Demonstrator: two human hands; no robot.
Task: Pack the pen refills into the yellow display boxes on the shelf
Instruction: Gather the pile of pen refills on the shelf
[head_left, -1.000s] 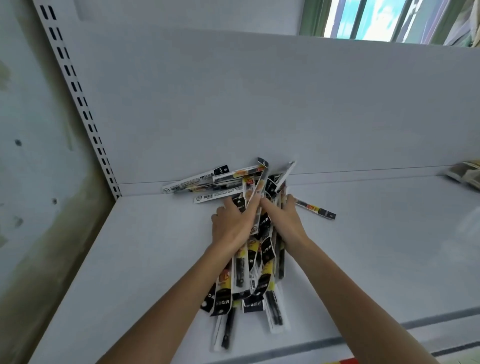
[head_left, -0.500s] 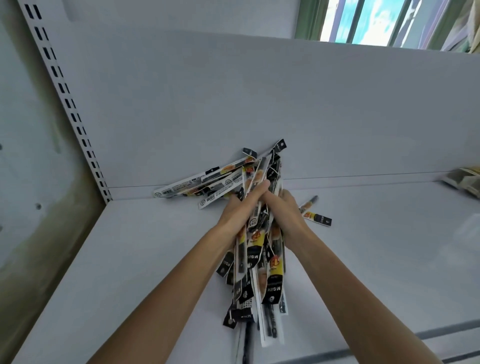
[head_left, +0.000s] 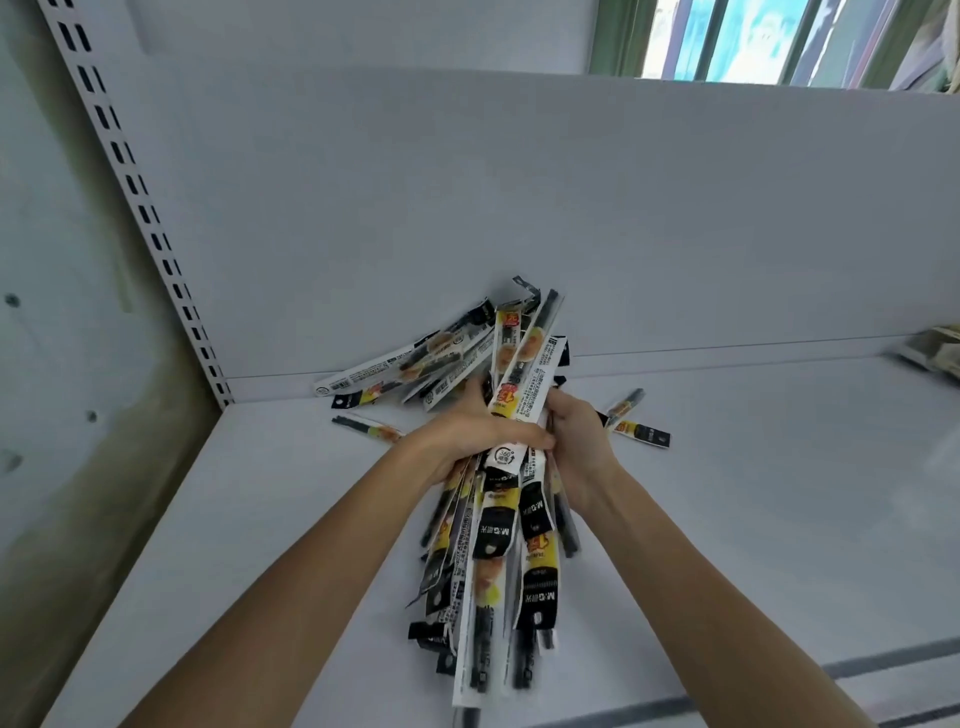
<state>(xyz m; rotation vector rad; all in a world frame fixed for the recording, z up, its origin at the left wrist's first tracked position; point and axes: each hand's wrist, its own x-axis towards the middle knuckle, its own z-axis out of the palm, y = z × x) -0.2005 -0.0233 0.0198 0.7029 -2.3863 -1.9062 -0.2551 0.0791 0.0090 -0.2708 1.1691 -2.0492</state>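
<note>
Both your hands are wrapped around one thick bundle of pen refills (head_left: 498, 545), all in their long flat retail sleeves. Your left hand (head_left: 462, 441) grips it from the left with the fingers curled across the front. Your right hand (head_left: 576, 441) clasps it from the right, with its fingers hidden behind the packets. The sleeves overlap too much to count. The bundle's far ends fan upward against the back panel (head_left: 675, 218). Its near ends hang toward you over the white shelf (head_left: 779, 519).

A spray of several more packets (head_left: 384, 369) sticks out up and to the left of the bundle. You cannot tell whether your left hand holds them or they lean on the panel. One loose packet (head_left: 363, 423) lies flat on the shelf just left of the bundle. Just right of it lies another loose packet (head_left: 631, 421), perhaps two overlapped. Well to the bundle's right, at the frame edge, sits one pale blurred object (head_left: 935, 353).
</note>
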